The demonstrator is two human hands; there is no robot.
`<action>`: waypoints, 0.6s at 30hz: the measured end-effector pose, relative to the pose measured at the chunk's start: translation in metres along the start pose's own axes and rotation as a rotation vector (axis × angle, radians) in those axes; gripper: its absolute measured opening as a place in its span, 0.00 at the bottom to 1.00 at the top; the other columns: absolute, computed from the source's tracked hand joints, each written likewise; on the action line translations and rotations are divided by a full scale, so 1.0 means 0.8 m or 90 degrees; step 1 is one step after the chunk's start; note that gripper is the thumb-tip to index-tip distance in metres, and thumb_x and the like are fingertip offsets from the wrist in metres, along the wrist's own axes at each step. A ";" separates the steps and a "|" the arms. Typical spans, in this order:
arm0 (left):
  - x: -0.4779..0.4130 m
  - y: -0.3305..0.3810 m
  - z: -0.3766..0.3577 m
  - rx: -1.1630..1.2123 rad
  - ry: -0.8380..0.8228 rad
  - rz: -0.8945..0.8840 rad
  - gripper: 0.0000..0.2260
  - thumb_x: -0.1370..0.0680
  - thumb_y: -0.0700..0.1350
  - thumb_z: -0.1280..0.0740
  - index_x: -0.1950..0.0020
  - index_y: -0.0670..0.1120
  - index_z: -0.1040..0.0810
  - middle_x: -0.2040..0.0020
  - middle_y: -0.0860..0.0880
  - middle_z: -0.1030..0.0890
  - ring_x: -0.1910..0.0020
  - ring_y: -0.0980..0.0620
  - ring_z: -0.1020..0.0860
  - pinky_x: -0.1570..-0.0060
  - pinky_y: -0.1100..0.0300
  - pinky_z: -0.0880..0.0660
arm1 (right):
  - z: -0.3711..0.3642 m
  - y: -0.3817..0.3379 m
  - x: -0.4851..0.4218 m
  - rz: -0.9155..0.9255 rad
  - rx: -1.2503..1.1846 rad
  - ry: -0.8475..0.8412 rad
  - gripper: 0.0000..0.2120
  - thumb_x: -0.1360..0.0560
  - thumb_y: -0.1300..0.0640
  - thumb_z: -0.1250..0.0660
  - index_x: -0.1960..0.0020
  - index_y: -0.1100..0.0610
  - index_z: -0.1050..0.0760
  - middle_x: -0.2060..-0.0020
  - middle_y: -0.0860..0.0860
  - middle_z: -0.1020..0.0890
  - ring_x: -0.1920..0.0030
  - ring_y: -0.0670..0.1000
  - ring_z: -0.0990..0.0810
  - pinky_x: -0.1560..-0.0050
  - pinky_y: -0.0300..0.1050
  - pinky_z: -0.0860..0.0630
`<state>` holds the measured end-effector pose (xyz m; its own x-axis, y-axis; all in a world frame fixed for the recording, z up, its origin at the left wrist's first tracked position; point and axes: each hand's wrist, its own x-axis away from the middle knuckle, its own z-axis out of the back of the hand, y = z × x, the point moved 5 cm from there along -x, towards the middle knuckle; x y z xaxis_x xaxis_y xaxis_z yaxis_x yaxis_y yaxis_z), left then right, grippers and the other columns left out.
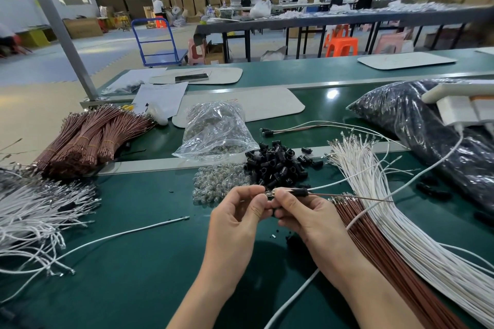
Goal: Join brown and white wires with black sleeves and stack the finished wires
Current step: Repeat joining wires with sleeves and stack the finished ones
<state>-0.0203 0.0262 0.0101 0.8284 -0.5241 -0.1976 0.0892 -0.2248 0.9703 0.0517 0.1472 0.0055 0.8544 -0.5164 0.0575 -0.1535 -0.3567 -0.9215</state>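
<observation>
My left hand (242, 212) and my right hand (299, 211) meet above the green table, fingertips together. Between them sits a small clear bulb (268, 192), pinched by my left fingers. My right fingers pinch a black sleeve (298, 191) with a brown wire (352, 196) and a white wire (328, 185) trailing right from it. A pile of loose black sleeves (278, 165) lies just beyond my hands, beside a heap of clear bulbs (216, 184). Loose brown wires (374, 243) and white wires (401, 216) fan out at the right. Finished wires (288, 129) lie further back.
Bundled brown wires (88, 139) lie at back left, tangled white wires (37, 211) at left. A clear bag of bulbs (216, 131) and a large dark bag (417, 125) sit behind. A single white wire (128, 232) crosses the table (133, 275). People work at far benches.
</observation>
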 end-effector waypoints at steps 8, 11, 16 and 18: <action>0.000 0.000 0.000 -0.029 -0.002 -0.012 0.06 0.22 0.46 0.31 0.46 0.48 0.18 0.54 0.48 0.13 0.52 0.50 0.14 0.49 0.62 0.20 | -0.001 0.002 -0.001 0.005 -0.003 -0.002 0.14 0.34 0.47 0.24 0.54 0.56 0.13 0.59 0.56 0.13 0.62 0.44 0.17 0.62 0.35 0.22; 0.000 0.000 0.004 -0.057 0.003 -0.021 0.05 0.20 0.42 0.31 0.47 0.49 0.18 0.53 0.50 0.13 0.53 0.51 0.14 0.51 0.64 0.20 | -0.001 0.001 0.000 0.007 0.011 -0.001 0.15 0.34 0.48 0.24 0.53 0.57 0.13 0.58 0.57 0.13 0.61 0.46 0.17 0.61 0.35 0.21; 0.000 -0.003 0.008 -0.110 0.016 -0.042 0.07 0.19 0.39 0.31 0.48 0.51 0.18 0.54 0.51 0.13 0.54 0.52 0.14 0.52 0.64 0.21 | -0.001 0.001 0.000 0.022 0.048 0.004 0.13 0.33 0.48 0.25 0.53 0.56 0.13 0.58 0.56 0.13 0.59 0.46 0.16 0.58 0.36 0.21; 0.000 -0.005 0.009 -0.130 0.020 -0.050 0.09 0.19 0.38 0.31 0.48 0.52 0.18 0.55 0.52 0.13 0.55 0.53 0.14 0.52 0.65 0.21 | -0.001 0.001 0.001 0.022 0.048 0.006 0.12 0.32 0.49 0.25 0.54 0.56 0.13 0.59 0.55 0.13 0.60 0.46 0.16 0.58 0.35 0.21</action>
<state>-0.0243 0.0213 0.0050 0.8307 -0.4854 -0.2728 0.2624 -0.0909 0.9607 0.0519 0.1460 0.0052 0.8442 -0.5352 0.0284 -0.1449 -0.2789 -0.9493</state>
